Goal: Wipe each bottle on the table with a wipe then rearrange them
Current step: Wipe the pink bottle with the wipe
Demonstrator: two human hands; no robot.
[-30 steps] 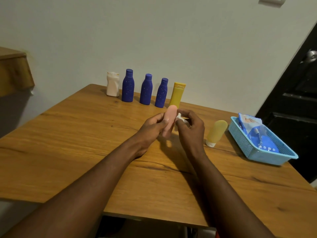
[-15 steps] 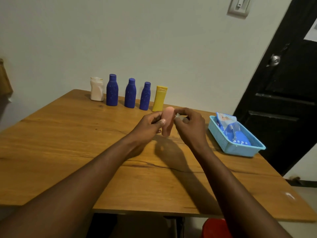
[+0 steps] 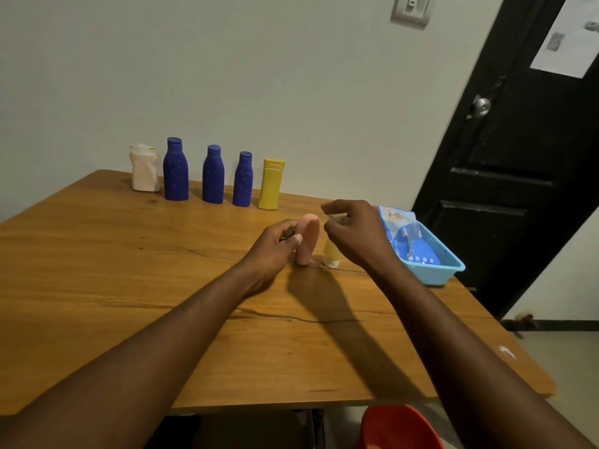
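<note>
My left hand (image 3: 275,246) grips a pink tube bottle (image 3: 307,238) that stands tilted with its lower end on the wooden table (image 3: 129,286). Just right of it and a little apart, my right hand (image 3: 353,231) pinches a small white wipe (image 3: 331,217) in curled fingers. A pale yellow bottle (image 3: 331,256) stands cap-down behind my right hand, mostly hidden. Along the far edge stand a white bottle (image 3: 144,167), three blue bottles (image 3: 213,174) and a yellow bottle (image 3: 271,184) in a row.
A light blue basket (image 3: 434,270) holding a blue wipes pack (image 3: 403,236) sits at the table's right edge. A black door (image 3: 518,150) is to the right. A red bucket (image 3: 398,427) stands below the near edge.
The pink bottle has come down onto the table in my left hand. My right hand with the wipe has pulled away from it to the right. The view has shifted.
</note>
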